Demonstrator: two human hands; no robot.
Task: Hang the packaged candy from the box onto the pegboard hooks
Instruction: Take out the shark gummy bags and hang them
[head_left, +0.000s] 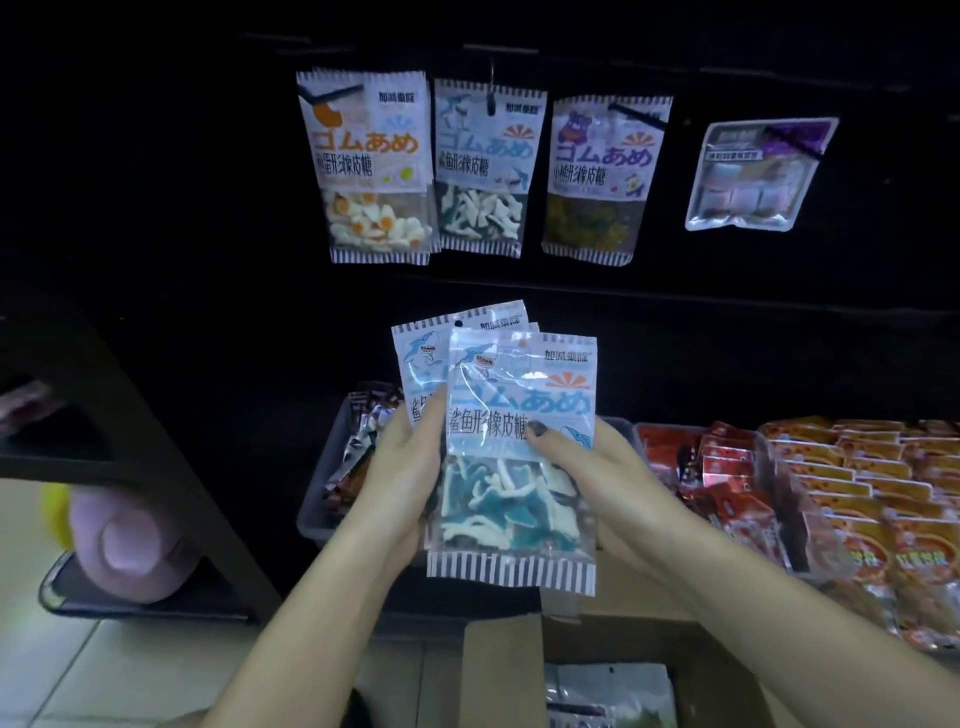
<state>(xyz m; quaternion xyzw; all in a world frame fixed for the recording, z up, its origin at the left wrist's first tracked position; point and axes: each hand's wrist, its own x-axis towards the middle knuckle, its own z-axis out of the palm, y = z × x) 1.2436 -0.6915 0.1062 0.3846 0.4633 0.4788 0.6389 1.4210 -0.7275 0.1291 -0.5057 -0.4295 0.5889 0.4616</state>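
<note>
Both hands, left and right, are gripping a few candy packets. Four other bags are hanging on the far pegboard.

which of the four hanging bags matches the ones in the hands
The second hanging bag from the left: it shows the shark drawing and blue-and-white gummies, like the packs held in the hands.

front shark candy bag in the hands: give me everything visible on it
The front shark candy bag is glossy clear plastic with striped top and bottom edges, a shark drawing, blue lettering and an orange sunburst. Blue and white gummies fill its lower window. It is held upright, slightly tilted, below the hanging packs. The left hand grips its left edge, the right hand its right, thumb on the front. More shark bags fan behind it.
</note>
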